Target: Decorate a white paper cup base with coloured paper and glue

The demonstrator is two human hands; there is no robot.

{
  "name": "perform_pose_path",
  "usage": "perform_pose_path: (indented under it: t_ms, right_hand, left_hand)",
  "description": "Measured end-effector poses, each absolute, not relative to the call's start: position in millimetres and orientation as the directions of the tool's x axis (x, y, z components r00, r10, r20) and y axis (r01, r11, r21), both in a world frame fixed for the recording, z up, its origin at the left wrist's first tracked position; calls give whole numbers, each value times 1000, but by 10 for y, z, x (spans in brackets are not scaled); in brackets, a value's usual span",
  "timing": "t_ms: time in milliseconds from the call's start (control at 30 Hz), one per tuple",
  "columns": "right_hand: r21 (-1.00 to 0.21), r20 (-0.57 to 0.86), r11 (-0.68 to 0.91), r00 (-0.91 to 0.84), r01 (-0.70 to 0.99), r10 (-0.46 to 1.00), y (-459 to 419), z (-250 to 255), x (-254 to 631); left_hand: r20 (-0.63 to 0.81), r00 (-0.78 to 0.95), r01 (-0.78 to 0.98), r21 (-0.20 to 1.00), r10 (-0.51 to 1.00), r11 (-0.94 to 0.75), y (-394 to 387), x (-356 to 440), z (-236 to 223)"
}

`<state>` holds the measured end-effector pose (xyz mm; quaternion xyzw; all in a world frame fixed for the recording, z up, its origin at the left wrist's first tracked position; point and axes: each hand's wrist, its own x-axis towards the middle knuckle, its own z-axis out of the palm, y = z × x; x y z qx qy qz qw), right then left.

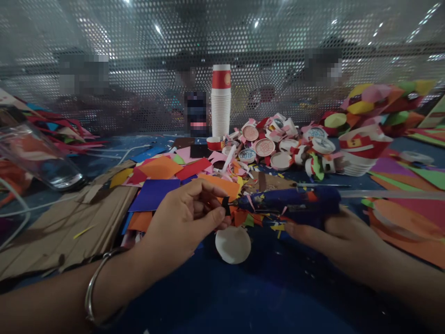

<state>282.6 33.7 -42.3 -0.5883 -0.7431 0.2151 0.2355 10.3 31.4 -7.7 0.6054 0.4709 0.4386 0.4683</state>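
My right hand (339, 236) is wrapped round a dark blue glue gun (290, 202) smeared with paper bits, its nozzle pointing left. My left hand (182, 222), a metal bangle on its wrist, pinches a small black paper piece (225, 204) right at the nozzle tip. A white round paper cup bottom (232, 244) lies on the blue table (243, 292) just below the two hands.
Coloured paper scraps (163, 178) cover the middle. Brown cardboard (62, 222) and a clear bottle (38, 160) lie left. A tall stack of paper cups (221, 102) stands at the back, cut cup pieces (278, 148) and coloured paper craft (378, 104) right. A perforated metal screen (139, 55) closes the back.
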Motion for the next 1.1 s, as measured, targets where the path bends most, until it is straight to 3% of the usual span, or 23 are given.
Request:
perform_pose_path:
  t_ms: [100,167,200,333,500,633,833,900,967,1100]
  right_hand:
    - [-600,139,207,-155,773,978,334,-405,2789]
    - [-605,162,270,-216,749,963,344,-350,2751]
    - [-618,158,305,-266,725,951,354,-315,2737]
    - [-675,216,275,-173,685,961,420,-176,2773]
    - [-815,-49,-32,-14,579,999,489,-74,2956]
    - [-842,-207,-187,19,506,978,510,-60,3020]
    - [-668,-76,-92,55,739,996,583,-149,3149]
    - [-469,23,-6,19,883,1000,588,-172,3220]
    - [-345,98,19,16,939,995,537,-175,3260]
    - [-289,293,97,-8,952,956,258,-113,3135]
  left_hand:
    - [155,171,251,948,973,-195,267,119,-42]
    - [197,176,281,929,965,-240,240,127,-23]
    - [204,177,274,929,963,-247,234,127,-19]
    - [150,140,153,973,979,-171,280,104,-40]
    - [67,107,56,996,992,-73,345,71,-67]
    - [68,172,56,995,983,-79,301,72,-60]
    - [107,203,27,993,973,-114,296,87,-92]
    - [92,195,13,995,976,-96,304,97,-98]
    - [80,192,-2,997,978,-81,303,113,-95]
    - [65,216,-33,998,974,-59,276,150,-77]
